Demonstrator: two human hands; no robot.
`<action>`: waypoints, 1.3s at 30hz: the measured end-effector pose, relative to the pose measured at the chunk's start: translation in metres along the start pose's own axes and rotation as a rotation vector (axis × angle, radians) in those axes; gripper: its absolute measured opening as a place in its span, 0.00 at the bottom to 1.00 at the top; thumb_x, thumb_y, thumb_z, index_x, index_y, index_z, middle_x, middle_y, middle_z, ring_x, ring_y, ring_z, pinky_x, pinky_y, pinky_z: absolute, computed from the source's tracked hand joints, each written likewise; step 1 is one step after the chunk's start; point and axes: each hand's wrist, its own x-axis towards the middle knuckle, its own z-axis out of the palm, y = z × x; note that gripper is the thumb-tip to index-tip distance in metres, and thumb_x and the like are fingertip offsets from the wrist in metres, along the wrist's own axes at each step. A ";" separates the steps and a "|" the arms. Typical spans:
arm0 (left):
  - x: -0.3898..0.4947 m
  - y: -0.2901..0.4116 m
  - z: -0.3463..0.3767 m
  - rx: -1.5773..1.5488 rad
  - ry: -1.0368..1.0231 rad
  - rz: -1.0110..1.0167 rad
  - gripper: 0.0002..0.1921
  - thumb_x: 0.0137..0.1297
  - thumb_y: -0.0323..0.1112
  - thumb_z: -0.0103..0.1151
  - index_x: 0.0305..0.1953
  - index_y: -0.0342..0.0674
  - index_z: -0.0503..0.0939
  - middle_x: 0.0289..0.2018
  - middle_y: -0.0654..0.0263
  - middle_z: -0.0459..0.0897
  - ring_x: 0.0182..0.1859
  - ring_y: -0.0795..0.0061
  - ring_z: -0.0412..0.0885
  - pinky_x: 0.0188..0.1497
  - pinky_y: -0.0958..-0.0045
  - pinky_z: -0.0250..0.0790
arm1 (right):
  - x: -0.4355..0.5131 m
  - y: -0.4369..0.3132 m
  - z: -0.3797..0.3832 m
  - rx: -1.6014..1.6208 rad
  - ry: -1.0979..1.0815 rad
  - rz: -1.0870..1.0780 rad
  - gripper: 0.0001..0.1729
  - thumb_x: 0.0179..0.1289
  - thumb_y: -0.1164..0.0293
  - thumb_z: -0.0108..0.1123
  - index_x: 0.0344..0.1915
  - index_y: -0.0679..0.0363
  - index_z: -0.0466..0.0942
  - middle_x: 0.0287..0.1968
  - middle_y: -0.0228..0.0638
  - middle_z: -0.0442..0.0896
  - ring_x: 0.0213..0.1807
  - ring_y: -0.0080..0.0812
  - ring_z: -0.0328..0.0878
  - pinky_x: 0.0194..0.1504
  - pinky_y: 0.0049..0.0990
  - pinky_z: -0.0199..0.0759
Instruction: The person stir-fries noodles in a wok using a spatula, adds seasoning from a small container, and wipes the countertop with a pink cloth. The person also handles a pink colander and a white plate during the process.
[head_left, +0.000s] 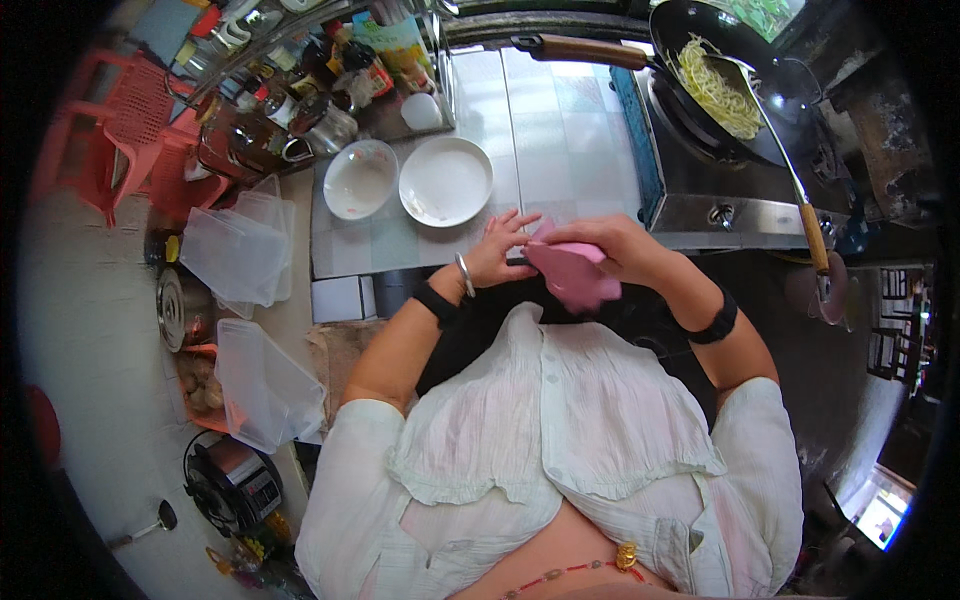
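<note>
A pink cloth (574, 276) hangs from my right hand (619, 244), whose fingers grip its upper part at the counter's front edge. My left hand (501, 251) is just left of the cloth with its fingers spread; its fingertips are close to the cloth, and whether they touch it I cannot tell. Beyond my left hand a white plate (446, 182) and a white bowl (361, 180) with a patterned rim stand side by side on the tiled counter (559, 157). At the upper right, a wok (795, 105) on the stove holds pale yellow shreds of food (718, 90) and a wooden-handled spatula (776, 139).
A gas stove (731, 210) stands right of the counter, the wok's wooden handle (592, 52) reaching over the tiles. A rack of bottles (364, 64) is at the upper left. Clear plastic containers (262, 386), a lidded steel pot (178, 309) and an electric cooker (236, 480) are on the left.
</note>
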 end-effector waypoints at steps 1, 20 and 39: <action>-0.002 -0.009 0.006 0.050 -0.057 -0.062 0.21 0.50 0.43 0.62 0.47 0.50 0.74 0.59 0.63 0.63 0.66 0.52 0.48 0.66 0.57 0.38 | -0.004 0.003 -0.002 0.083 0.059 0.075 0.26 0.47 0.85 0.51 0.49 0.56 0.73 0.41 0.38 0.79 0.42 0.37 0.77 0.44 0.28 0.69; 0.070 -0.095 -0.112 0.320 0.722 -0.553 0.10 0.52 0.33 0.52 0.36 0.40 0.77 0.30 0.55 0.80 0.36 0.56 0.78 0.37 0.61 0.70 | -0.018 0.181 0.113 -0.629 0.078 0.431 0.39 0.52 0.48 0.53 0.64 0.44 0.56 0.68 0.33 0.49 0.69 0.46 0.38 0.62 0.59 0.27; 0.124 -0.234 -0.231 -0.290 0.862 -0.583 0.25 0.38 0.38 0.68 0.41 0.36 0.75 0.35 0.61 0.79 0.37 0.69 0.77 0.41 0.71 0.70 | 0.017 0.121 0.055 -0.277 0.445 0.418 0.21 0.54 0.60 0.57 0.45 0.59 0.72 0.47 0.45 0.72 0.50 0.45 0.67 0.50 0.38 0.61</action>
